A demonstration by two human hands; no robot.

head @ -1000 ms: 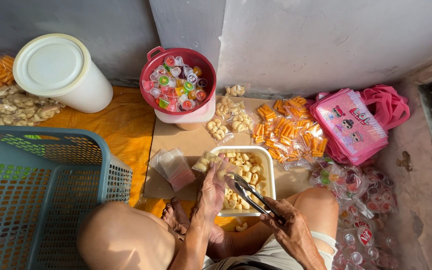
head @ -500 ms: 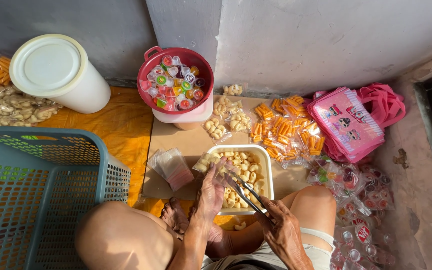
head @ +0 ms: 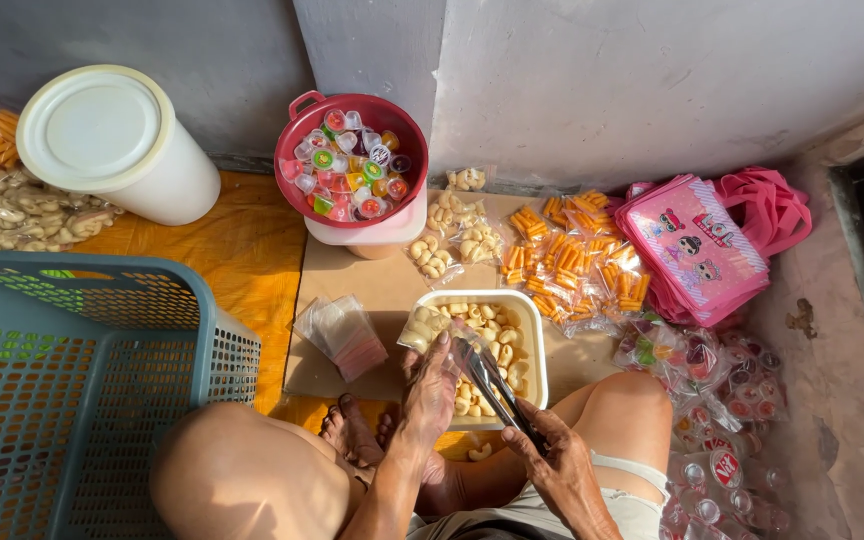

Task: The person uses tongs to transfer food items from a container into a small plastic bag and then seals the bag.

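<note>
A white rectangular tray [head: 538,330] of pale curled snacks sits on a cardboard sheet between my knees. My left hand [head: 430,392] holds a small clear plastic bag [head: 426,328] partly filled with the snacks, over the tray's left side. My right hand [head: 557,470] grips metal tongs [head: 487,378]; their tips point into the bag's mouth.
A stack of empty clear bags [head: 342,335] lies left of the tray. Behind it are filled snack bags [head: 452,235], orange snack packs [head: 572,265], a red pot of jelly cups [head: 352,160], a white lidded bucket [head: 112,140], pink bags [head: 702,245] and a blue basket [head: 72,380].
The tongs have swung left from the tray towards the bag in my left hand. The bag has stayed over the tray's left edge.
</note>
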